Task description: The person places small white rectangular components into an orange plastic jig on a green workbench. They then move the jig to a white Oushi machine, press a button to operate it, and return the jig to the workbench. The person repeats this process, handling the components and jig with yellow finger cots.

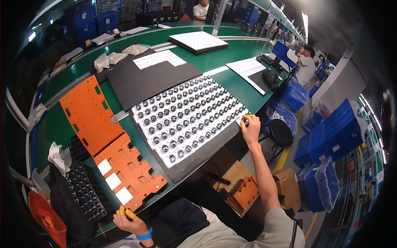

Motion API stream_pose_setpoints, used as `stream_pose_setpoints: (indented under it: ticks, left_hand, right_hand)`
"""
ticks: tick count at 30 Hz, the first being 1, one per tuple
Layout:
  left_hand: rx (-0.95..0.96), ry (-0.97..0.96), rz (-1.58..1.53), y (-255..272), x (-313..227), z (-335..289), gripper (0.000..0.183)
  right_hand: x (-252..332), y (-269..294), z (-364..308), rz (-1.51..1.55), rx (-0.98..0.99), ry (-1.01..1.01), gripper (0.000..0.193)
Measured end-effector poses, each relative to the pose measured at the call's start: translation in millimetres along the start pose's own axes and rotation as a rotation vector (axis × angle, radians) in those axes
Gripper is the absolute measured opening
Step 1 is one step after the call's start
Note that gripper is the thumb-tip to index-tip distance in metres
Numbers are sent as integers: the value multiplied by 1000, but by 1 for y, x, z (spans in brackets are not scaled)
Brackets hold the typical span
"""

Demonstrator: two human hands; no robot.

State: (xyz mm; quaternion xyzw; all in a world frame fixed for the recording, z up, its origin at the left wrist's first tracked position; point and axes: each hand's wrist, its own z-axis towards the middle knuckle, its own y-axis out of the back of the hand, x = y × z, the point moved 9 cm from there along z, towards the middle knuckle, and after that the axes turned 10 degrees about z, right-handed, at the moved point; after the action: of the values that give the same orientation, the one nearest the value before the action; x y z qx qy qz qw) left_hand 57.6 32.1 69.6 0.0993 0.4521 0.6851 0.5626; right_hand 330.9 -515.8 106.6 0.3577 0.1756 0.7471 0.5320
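My right hand [251, 127], with yellow finger cots, is at the right corner of a white panel [168, 158]. Its fingers are closed around a small round black part [245, 121], which they partly cover. Rows of similar round black parts with shiny centres stand across the panel, which lies on a black foam sheet [182, 170]. My left hand [130, 222], also in yellow finger cots and with a blue wristband, is beside the near end of an orange fixture plate [132, 165]. Its fingers are bent but apart, and nothing shows in them. Three white square plates [113, 180] lie on that fixture.
A second orange plate [89, 115] adjoins the first. At lower left is a black tray [84, 192] of round parts. Black sheets [153, 80] and stacked white panels [198, 41] lie farther back on the green table. Blue bins [326, 136] and a stool [281, 132] stand right.
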Motion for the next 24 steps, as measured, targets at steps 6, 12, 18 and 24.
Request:
stream_pose_setpoints:
  ticks: [6, 12, 18, 24]
  left_hand:
    - [-100, -30, -12, 3, -3, 1, 42]
    - [-12, -5, -4, -2, 2, -2, 32]
    - [-14, -2, -31, 1, 0, 0, 31]
    - [20, 39, -28, 0, 1, 4, 29]
  right_hand:
    - [1, -3, 5, -29, 12, 46, 25]
    - [-1, -5, 9, -60, 48, 42, 29]
    - [7, -4, 8, -94, 17, 27, 32]
    - [119, -14, -23, 183, 47, 186, 33]
